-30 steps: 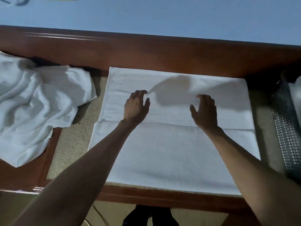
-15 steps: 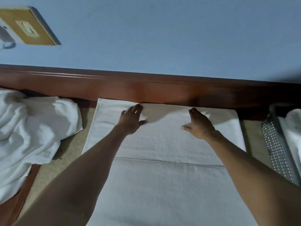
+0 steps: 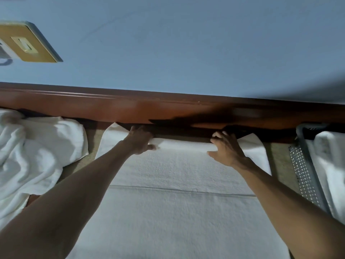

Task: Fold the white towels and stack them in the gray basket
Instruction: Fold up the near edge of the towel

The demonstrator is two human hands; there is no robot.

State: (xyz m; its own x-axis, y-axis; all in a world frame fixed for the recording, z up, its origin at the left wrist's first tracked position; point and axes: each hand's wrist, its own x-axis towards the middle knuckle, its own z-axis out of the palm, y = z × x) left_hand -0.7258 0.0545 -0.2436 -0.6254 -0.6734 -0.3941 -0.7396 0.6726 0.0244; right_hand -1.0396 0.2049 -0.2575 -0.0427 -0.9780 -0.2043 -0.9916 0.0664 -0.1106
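**Progress.** We are mid-task. One flat towel (image 3: 179,221) lies spread on the worktop (image 3: 278,156) in front of us, with a straight seam line across its middle. We read it as partly folded, not finished.

- **Right:** the gray basket (image 3: 306,174) stands just beside the flat towel's edge. A folded towel (image 3: 330,165) shows white inside it; we cannot tell how many lie under it.
- **Left:** crumpled towels (image 3: 37,156) sit in an unfolded heap, one or several, unclear.
- **Tally:** some done, one in hand, more waiting.

**Hands.** Both arms reach straight forward to the flat towel's far edge, close under the wooden rail (image 3: 130,107).

- **Left hand (image 3: 140,142):** fingers curled over the far edge, thumb on top of the cloth, pinching it.
- **Right hand (image 3: 228,150):** much the same hold, fingers hooked over the edge, thumb stuck out sideways along the cloth.

The edge between the hands bulges up slightly. The fingertips sit in shadow, so we cannot tell how deep the hold goes. We judge the next fold brings this edge toward us.
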